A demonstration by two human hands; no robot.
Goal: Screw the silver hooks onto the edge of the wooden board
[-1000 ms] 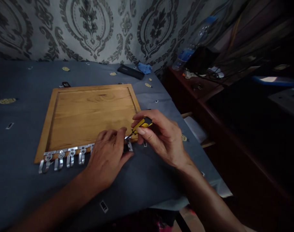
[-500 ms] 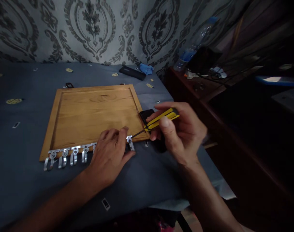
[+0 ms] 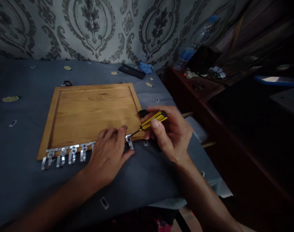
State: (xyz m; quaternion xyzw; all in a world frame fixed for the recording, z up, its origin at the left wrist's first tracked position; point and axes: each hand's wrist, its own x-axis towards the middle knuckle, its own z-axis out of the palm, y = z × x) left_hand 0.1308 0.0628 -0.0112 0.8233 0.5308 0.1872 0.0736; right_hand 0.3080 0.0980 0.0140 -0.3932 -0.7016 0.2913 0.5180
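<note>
A framed wooden board point(image 3: 93, 112) lies flat, with a metal hook rail point(image 3: 73, 151) along its near edge. Over the rail's right part rests my left hand point(image 3: 107, 153), its fingers on the board and thumb beside the end hook point(image 3: 130, 143), closed about the rail. Several hooks show to its left; those beneath the hand are hidden. My right hand point(image 3: 173, 135) grips a yellow and black screwdriver point(image 3: 151, 121) by the handle. The screwdriver slants down to the left, its tip at the end hook's plate. Whether a screw sits there is too small to tell.
A dark cloth with a small print covers the surface point(image 3: 64, 196). Behind the board lie a black case point(image 3: 132, 71) and a crumpled blue item point(image 3: 146, 67). A plastic bottle point(image 3: 185, 56) stands on the dark red furniture point(image 3: 192, 87) at right, among cables.
My right hand has shifted left with the screwdriver, bringing its handle nearer the end hook. The tip stays by the hook's plate. My left hand keeps its place on the rail.
</note>
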